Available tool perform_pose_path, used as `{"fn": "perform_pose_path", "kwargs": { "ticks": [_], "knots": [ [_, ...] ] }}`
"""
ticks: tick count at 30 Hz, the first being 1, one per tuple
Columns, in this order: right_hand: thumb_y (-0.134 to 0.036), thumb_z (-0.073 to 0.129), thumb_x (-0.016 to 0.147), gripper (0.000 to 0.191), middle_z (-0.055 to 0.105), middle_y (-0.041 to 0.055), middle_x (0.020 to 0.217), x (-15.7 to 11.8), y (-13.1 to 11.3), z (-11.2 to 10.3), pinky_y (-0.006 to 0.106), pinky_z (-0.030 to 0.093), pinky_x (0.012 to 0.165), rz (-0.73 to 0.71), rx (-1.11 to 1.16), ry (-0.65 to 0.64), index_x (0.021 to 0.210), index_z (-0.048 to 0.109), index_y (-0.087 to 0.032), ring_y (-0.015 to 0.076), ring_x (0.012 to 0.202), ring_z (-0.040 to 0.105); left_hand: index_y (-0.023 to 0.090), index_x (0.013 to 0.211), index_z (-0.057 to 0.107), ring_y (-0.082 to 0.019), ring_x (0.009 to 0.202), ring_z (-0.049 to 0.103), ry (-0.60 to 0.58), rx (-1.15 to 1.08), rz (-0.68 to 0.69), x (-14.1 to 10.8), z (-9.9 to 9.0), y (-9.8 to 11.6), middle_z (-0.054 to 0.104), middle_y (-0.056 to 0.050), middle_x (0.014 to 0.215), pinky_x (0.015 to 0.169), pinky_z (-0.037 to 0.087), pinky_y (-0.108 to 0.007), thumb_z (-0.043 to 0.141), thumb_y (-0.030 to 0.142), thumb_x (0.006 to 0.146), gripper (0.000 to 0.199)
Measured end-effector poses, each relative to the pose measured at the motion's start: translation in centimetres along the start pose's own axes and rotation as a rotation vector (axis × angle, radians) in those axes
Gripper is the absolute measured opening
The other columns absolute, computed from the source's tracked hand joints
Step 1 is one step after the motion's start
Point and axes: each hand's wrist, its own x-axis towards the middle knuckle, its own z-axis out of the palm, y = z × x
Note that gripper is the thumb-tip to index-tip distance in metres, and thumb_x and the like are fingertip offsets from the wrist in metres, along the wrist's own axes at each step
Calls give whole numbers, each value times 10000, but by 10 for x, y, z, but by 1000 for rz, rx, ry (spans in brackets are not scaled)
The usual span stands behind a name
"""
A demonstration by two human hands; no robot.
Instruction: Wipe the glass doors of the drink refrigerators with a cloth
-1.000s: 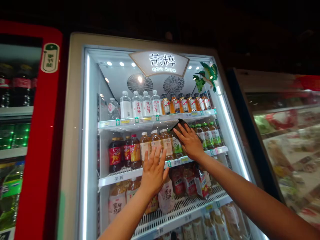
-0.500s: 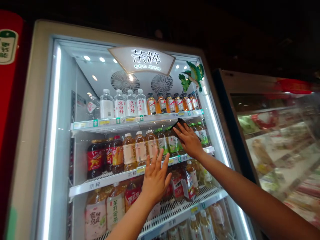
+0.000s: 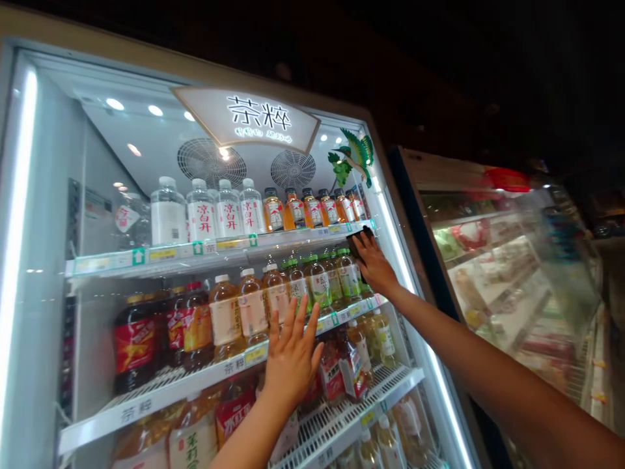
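The spread right hand (image 3: pixel 374 264) pins a small black pad (image 3: pixel 359 251) to the clear glass cooler door (image 3: pixel 97 215), the open left hand (image 3: pixel 291 355) holding nothing, so any eased pressure could let the pad drop.

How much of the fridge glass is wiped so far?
Nothing clearly looks done: the tall glass fridge door shows no cleaner patch I can tell. In hand: the bare right hand presses a small black cloth on the glass, upper right. The bare left hand lies flat lower down. Left: the glass further left, away from the cloth.
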Motion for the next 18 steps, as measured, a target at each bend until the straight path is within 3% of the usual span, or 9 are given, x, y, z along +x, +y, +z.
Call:
{"fn": "perform_pose_path", "kwargs": {
  "ticks": [2,4,6,9,11,13,16,18],
  "knots": [
    [-240,390,986,700,205,98,1691,7,24,-2,592,327,1188,134,-9,48,1634,125,-266,314,1548,200,230,1617,223,-267,1567,154,10,-2,6,0,2,-1,292,-102,1658,1285,-14,-496,585,514,928,828],
    [-241,358,994,712,175,138,1692,-5,38,1,642,352,1151,257,-26,95,1637,52,-248,347,1533,238,220,1616,222,-271,1566,156,12,-4,24,-1,4,-1,284,-106,1660,1285,-9,-494,587,540,922,847],
    [-229,352,993,727,154,149,1694,-28,33,8,656,358,1141,292,-52,102,1637,14,-242,362,1529,242,209,1619,208,-287,1565,157,11,-3,38,-4,6,-1,275,-116,1661,1284,6,-503,605,563,906,889],
    [-217,395,984,750,116,99,1708,-51,1,17,590,336,1187,177,-106,43,1637,29,-270,328,1552,174,209,1627,159,-304,1562,162,11,-2,39,-5,8,-1,255,-132,1665,1280,28,-525,637,571,883,956],
    [-202,413,976,746,103,47,1713,-43,-16,17,565,321,1204,59,-95,-4,1633,76,-312,307,1564,119,212,1631,128,-304,1559,171,11,-9,38,-4,10,0,248,-137,1666,1280,30,-527,651,568,875,986],
    [-193,410,974,730,121,24,1710,-23,-18,12,564,310,1210,1,-56,-23,1628,118,-332,294,1567,104,217,1634,107,-302,1558,177,11,-21,39,-3,9,-1,246,-133,1666,1282,25,-522,650,565,878,994],
    [-203,392,980,716,131,65,1707,-1,2,3,597,297,1208,92,-17,22,1631,107,-293,299,1563,132,237,1635,92,-292,1558,181,-2,-28,43,-4,5,-1,252,-106,1667,1286,13,-510,637,547,892,972],
    [-214,373,987,716,108,109,1706,-6,13,2,618,298,1201,216,-21,77,1636,71,-244,324,1559,141,237,1635,94,-283,1557,189,-11,-25,45,-5,1,-2,260,-98,1665,1290,1,-492,644,525,892,968]
  ]
}}
